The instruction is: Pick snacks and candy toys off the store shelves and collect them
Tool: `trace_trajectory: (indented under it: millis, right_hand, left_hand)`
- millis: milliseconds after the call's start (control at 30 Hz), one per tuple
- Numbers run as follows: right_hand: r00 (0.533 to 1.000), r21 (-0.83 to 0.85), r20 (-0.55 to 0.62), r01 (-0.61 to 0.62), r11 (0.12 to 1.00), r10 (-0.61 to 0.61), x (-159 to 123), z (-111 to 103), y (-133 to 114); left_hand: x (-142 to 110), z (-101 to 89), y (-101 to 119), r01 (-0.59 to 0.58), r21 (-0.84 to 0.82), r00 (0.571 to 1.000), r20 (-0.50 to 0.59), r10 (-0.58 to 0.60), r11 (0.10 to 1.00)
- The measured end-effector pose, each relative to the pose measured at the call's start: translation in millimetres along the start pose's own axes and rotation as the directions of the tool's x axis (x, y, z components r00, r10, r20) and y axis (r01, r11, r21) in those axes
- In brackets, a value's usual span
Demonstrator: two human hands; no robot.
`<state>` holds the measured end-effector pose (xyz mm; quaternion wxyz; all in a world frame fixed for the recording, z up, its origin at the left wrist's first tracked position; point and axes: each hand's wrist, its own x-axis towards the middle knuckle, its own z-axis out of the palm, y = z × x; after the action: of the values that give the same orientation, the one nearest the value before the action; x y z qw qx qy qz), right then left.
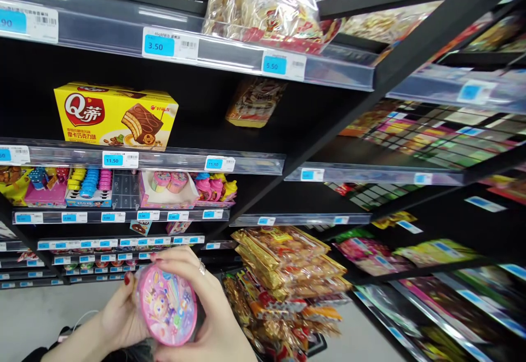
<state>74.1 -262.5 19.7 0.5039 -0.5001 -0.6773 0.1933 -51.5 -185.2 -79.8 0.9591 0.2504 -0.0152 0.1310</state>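
One round pink tub with a cartoon-printed lid (168, 305) is held low in the scene, left of centre, between two bare hands. The left hand (125, 312) grips its left side; the right hand (205, 302), wearing one silver ring (201, 266), curls widely around its right side. Beyond, two similar round pastel tubs (169, 181) sit in one open pink-and-white cardboard box (167, 189) on a black shelf. Above, farther left, stands one yellow chocolate-cake carton (116, 115). Right of the hands rises one pile of gold-wrapped snack packs (283, 258).
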Motion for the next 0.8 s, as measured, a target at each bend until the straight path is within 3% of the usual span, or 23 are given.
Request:
trace_trajectory:
  millis: [133, 267, 367, 633, 700, 800]
  right_hand:
    - [0.992, 0.136, -0.031, -0.118, 0.984, 0.123, -14.0, -3.4, 25.2]
    - [0.948, 0.111, -0.1, -0.292, 0.95, 0.303, -31.7, -1.0, 50.1]
    - [0.937, 0.135, -0.112, -0.315, 0.939, 0.33, -38.3, 1.9, 59.5]
    - [0.939, 0.306, -0.11, -0.28, 0.91, 0.326, -32.7, 2.0, 62.5]
    - [0.942, 0.378, -0.096, -0.264, 0.887, 0.321, -30.7, 2.7, 61.0]
    - [0.954, 0.521, -0.085, -0.203, 0.829, 0.287, -27.1, 4.3, 58.6]
  left_hand:
    - [-2.0, 14.6, 10.1, -0.219, 0.19, 0.955, -0.162, 0.25, 0.957]
    - [-3.6, 25.7, 21.8, -0.242, 0.46, 0.873, -0.282, 0.399, 0.854]
    - [-3.6, 27.3, 25.1, -0.236, 0.59, 0.826, -0.297, 0.479, 0.772]
    - [0.4, 24.9, 21.9, -0.212, 0.666, 0.837, -0.253, 0.485, 0.715]
    - [0.6, 20.5, 20.4, -0.24, 0.751, 0.812, -0.192, 0.552, 0.615]
    - [-0.6, 10.6, 18.4, -0.291, 0.913, 0.734, 0.022, 0.678, 0.286]
